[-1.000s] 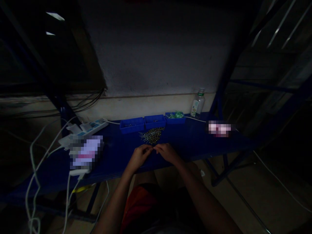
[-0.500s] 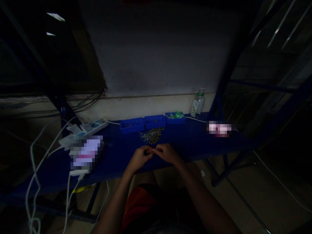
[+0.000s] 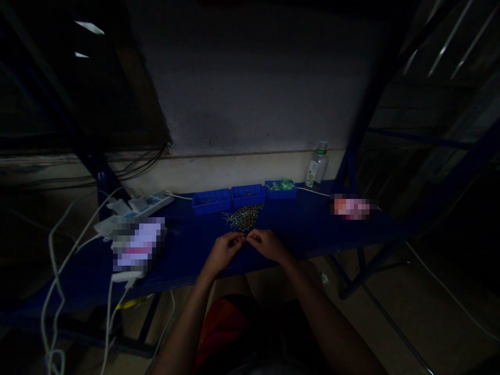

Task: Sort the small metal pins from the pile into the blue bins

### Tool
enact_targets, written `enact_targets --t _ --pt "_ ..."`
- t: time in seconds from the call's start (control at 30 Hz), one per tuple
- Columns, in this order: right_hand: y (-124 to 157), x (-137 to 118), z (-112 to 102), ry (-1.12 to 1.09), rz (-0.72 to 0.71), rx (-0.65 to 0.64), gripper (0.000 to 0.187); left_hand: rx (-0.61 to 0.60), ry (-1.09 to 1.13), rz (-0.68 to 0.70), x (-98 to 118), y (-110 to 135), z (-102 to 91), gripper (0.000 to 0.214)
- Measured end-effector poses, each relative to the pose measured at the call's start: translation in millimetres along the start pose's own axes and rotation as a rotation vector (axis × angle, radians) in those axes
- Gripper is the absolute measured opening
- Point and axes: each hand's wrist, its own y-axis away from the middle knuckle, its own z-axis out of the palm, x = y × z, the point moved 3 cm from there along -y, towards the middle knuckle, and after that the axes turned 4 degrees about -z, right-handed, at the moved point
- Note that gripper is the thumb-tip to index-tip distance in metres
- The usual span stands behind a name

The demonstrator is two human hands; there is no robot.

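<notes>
nearest is the seated person's lap in dark clothing with a red-orange patch (image 3: 221, 320), below the front edge of a long blue tabletop (image 3: 187, 245). over that edge, the bare left hand (image 3: 225, 251) and the bare right hand (image 3: 269, 245) meet at the fingertips. thumb and fingers of each are drawn together in a pinch on a tiny pale piece (image 3: 244, 237), too small to make out.

just beyond the fingertips, on the tabletop, lies a loose heap of slim silvery metal pins with brassy ends (image 3: 244, 217). to its left, well apart from the hands, are a blurred-out pale lilac object (image 3: 140, 245) and a white plastic power strip (image 3: 150, 204) with plugs in it.

behind the heap stand three blue rectangular plastic trays in a row: the left one (image 3: 211, 208) and the middle one (image 3: 249, 199) hold a few small metal bits, the right one (image 3: 281, 194) crinkled green, see-through material. farther right, a clear plastic bottle with a green neck band (image 3: 317, 166) stands upright near the grey-and-cream wall (image 3: 250, 104).
</notes>
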Motion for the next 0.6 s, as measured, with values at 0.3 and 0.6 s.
enact_targets --t 0.3,0.6 --pt "0.2 1.7 -0.2 -0.019 -0.005 0.018 0.014 0.007 0.022 -0.027 1.2 1.3 -0.3 0.026" --pt "-1.1 3.4 1.3 -0.025 0.017 0.002 0.013 0.014 0.032 -0.05 1.9 1.2 0.0 0.023"
